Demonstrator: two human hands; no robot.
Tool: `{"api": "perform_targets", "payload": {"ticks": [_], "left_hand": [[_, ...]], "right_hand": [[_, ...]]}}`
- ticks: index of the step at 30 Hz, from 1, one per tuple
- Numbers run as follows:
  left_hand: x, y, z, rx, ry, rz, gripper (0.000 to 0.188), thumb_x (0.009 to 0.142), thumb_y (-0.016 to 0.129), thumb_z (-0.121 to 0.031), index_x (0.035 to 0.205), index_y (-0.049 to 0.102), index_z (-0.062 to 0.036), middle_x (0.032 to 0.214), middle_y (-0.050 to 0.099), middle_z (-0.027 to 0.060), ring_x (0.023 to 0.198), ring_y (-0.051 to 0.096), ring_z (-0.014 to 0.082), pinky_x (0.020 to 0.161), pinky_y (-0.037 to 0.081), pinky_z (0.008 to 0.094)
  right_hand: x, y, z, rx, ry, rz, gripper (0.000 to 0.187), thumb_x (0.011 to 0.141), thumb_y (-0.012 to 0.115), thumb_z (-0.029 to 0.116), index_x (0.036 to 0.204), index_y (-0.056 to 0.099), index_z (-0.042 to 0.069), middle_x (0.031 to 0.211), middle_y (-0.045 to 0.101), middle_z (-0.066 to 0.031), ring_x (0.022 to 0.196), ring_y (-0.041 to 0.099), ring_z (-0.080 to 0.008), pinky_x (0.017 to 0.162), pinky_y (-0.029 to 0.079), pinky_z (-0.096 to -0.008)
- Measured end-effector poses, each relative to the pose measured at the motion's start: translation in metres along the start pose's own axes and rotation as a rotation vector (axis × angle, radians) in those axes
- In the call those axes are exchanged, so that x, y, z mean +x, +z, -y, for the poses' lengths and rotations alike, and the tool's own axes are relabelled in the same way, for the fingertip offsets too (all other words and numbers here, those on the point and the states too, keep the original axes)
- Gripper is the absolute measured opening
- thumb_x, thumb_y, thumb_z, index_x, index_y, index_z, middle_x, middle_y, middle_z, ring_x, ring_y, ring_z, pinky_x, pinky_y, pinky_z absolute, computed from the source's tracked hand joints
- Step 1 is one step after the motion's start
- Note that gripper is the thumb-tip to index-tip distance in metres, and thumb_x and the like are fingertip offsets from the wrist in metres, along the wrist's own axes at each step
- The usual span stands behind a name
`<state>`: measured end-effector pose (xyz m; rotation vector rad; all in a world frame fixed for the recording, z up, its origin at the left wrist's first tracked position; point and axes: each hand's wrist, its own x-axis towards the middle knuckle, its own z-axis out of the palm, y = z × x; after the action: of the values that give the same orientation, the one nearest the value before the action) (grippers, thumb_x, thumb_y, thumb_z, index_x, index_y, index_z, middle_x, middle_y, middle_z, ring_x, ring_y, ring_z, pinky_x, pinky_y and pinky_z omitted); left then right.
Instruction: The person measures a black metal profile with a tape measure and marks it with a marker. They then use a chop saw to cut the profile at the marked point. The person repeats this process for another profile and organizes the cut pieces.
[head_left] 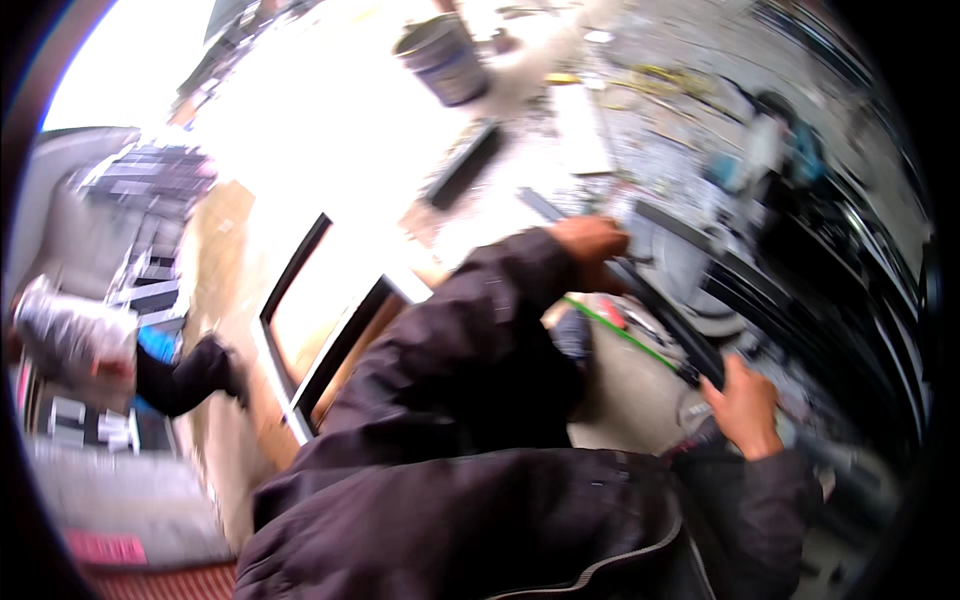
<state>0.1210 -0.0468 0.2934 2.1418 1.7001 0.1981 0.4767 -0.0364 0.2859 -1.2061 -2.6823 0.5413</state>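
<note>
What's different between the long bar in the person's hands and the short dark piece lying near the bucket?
The long bar looks longer and slimmer; the short dark piece looks stubbier.
The long bar is held by the left hand and right hand; no hand touches the short dark piece.
In the picture, the long bar slopes down rightward, the short dark piece down leftward.
Both are straight and mostly dark.

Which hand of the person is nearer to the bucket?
Left. In the picture, the left hand is below-right of the bucket; the right hand is farther down and right.
</note>
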Motion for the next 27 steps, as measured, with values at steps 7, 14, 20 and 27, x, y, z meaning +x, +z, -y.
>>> {"api": "perform_targets", "payload": {"ticks": [7, 14, 20, 27], "left_hand": [[-0.019, -0.013, -0.022, 0.005, -0.072, -0.087, 0.048, 0.077, 0.079, -0.046, 0.102, 0.073, -0.0049, 0.092, 0.072, 0.0185, 0.093, 0.070, 0.0371, 0.081, 0.055, 0.0454], [-0.032, -0.018, -0.026, -0.065, -0.140, -0.127, 0.048, 0.078, 0.077, -0.050, 0.095, 0.074, -0.0044, 0.088, 0.072, 0.0183, 0.088, 0.070, 0.0384, 0.077, 0.055, 0.0460], [-0.053, -0.020, -0.039, -0.156, -0.229, -0.270, 0.056, 0.081, 0.071, -0.057, 0.081, 0.073, -0.0012, 0.076, 0.068, 0.0197, 0.079, 0.069, 0.0394, 0.072, 0.054, 0.0477], [-0.069, -0.015, -0.064, -0.425, -0.393, -0.352, 0.071, 0.088, 0.063, -0.064, 0.082, 0.071, 0.0062, 0.081, 0.068, 0.0278, 0.083, 0.070, 0.0408, 0.076, 0.055, 0.0463]], "right_hand": [[0.003, 0.007, 0.005, 0.059, 0.053, 0.031, 0.024, 0.088, 0.071, 0.023, 0.095, 0.063, 0.001, 0.079, 0.068, -0.0248, 0.077, 0.066, -0.0461, 0.066, 0.049, -0.0531], [0.017, 0.006, 0.030, 0.245, 0.030, -0.043, 0.024, 0.090, 0.070, 0.021, 0.092, 0.062, -0.001, 0.075, 0.066, -0.0228, 0.071, 0.067, -0.0391, 0.065, 0.050, -0.0464], [0.026, 0.021, 0.011, 0.264, -0.024, -0.106, 0.023, 0.092, 0.069, 0.022, 0.099, 0.064, 0.001, 0.085, 0.065, -0.0207, 0.077, 0.064, -0.0333, 0.074, 0.051, -0.0423], [0.028, 0.017, 0.043, 0.316, -0.123, -0.282, 0.021, 0.091, 0.072, 0.024, 0.088, 0.063, 0.004, 0.079, 0.064, -0.0168, 0.070, 0.063, -0.0327, 0.066, 0.051, -0.0407]]}}
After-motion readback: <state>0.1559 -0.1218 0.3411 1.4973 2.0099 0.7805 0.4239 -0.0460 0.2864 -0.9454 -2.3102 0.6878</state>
